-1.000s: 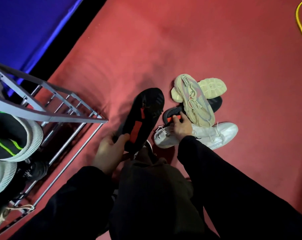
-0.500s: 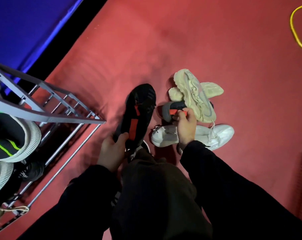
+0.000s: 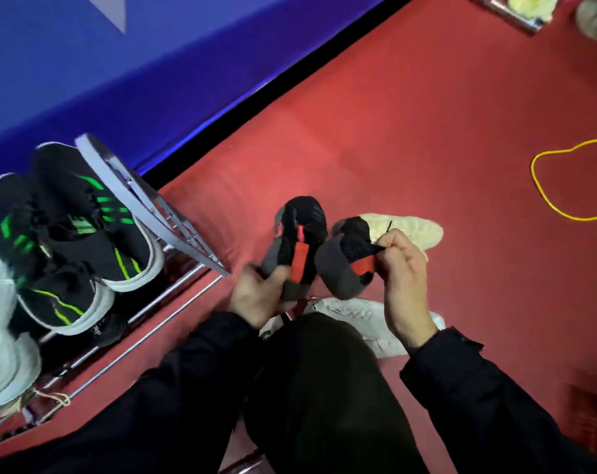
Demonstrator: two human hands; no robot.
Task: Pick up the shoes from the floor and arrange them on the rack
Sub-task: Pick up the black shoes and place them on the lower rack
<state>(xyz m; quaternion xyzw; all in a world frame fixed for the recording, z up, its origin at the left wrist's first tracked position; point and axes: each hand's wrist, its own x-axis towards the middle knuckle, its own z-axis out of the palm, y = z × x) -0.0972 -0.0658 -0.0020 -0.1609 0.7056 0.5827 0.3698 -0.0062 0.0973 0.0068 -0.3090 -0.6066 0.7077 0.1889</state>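
Knit black shoe [image 3: 299, 248], red-striped, gripped in left hand [image 3: 256, 295]; matching shoe [image 3: 345, 265], newly lifted off floor, pinched in right hand [image 3: 405, 271].

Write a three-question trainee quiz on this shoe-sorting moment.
1. True or false: the left hand and right hand each hold a black-and-red shoe.
2. Which shoes already sit on the rack? A) the black-and-green shoes B) the cream shoe C) the white shoe
3. Fill in: a loose yellow ____ lies on the red floor.

Key: 1 true; 2 A; 3 cord.
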